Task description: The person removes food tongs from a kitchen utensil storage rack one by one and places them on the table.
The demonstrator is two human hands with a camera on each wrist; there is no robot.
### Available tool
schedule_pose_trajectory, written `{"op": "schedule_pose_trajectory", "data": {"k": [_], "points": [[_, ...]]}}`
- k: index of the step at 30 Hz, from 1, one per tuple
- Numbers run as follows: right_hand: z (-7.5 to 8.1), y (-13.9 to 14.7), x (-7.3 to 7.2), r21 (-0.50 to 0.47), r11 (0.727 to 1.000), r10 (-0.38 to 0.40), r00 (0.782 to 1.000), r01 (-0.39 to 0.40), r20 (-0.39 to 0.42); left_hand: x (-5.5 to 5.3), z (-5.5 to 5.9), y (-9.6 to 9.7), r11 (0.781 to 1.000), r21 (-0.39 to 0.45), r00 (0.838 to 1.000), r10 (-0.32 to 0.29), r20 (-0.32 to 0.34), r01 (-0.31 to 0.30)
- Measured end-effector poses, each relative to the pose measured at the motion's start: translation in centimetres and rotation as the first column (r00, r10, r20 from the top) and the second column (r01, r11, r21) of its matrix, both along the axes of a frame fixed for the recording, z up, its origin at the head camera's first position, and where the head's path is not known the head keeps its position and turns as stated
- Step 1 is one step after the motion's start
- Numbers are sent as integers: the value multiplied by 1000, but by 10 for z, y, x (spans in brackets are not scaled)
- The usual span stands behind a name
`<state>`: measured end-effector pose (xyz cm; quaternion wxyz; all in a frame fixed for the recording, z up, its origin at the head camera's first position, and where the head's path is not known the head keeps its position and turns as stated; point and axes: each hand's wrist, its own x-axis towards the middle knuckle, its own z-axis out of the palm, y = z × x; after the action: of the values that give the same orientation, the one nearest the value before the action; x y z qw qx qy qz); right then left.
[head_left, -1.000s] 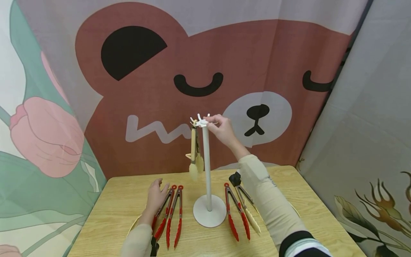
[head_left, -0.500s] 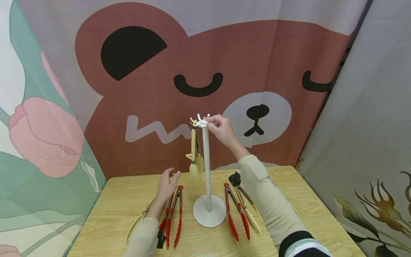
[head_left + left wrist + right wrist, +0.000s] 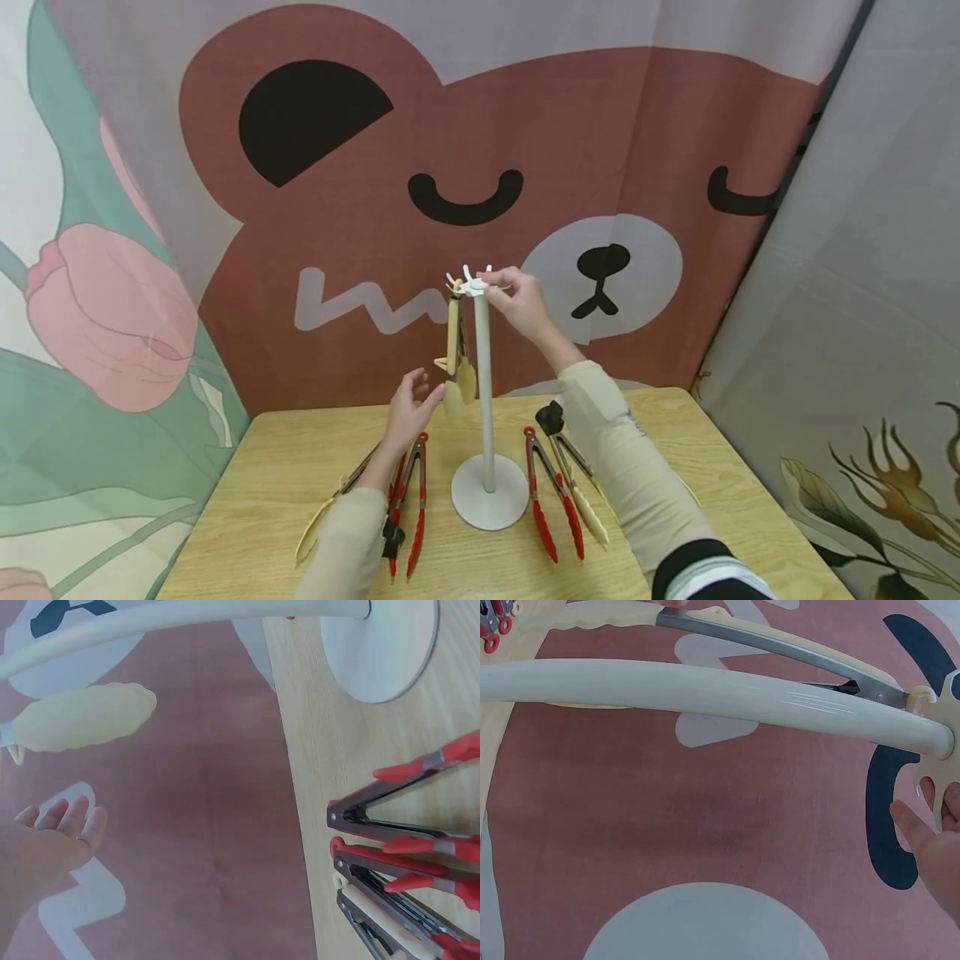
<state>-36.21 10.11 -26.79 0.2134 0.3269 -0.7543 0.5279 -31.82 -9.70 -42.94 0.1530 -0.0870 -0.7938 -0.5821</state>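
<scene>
A white stand (image 3: 483,392) with a round base and a ring of hooks on top stands mid-table. Cream tongs (image 3: 452,337) hang from one of its hooks by their end loop, tips down. My right hand (image 3: 519,307) holds the hooked top, thumb and fingers around a prong; the right wrist view shows this hand (image 3: 939,851) at the prong, beside the pole. My left hand (image 3: 408,410) is raised with relaxed fingers and nothing in them, its fingertips close to the hanging tips. In the left wrist view the tongs' cream tip (image 3: 86,716) lies beyond those fingers.
Left of the base lie red tongs (image 3: 419,517), a second red pair partly under my left sleeve, and cream tongs (image 3: 315,529). To the right lie more red tongs (image 3: 542,492) and cream tongs (image 3: 591,512) beside my forearm. A bear-patterned curtain (image 3: 337,250) hangs behind the wooden table (image 3: 247,500).
My left hand has moved up and right, from above the red tongs on the left to beside the hanging cream tongs. The right hand has stayed on the stand's top.
</scene>
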Motion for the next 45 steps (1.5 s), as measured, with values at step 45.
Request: {"op": "schedule_pose_trajectory", "data": {"k": [45], "points": [[17, -5, 31, 6, 1000, -8, 1000, 8, -19, -10, 28, 37, 964, 173, 976, -215, 47, 204]]}}
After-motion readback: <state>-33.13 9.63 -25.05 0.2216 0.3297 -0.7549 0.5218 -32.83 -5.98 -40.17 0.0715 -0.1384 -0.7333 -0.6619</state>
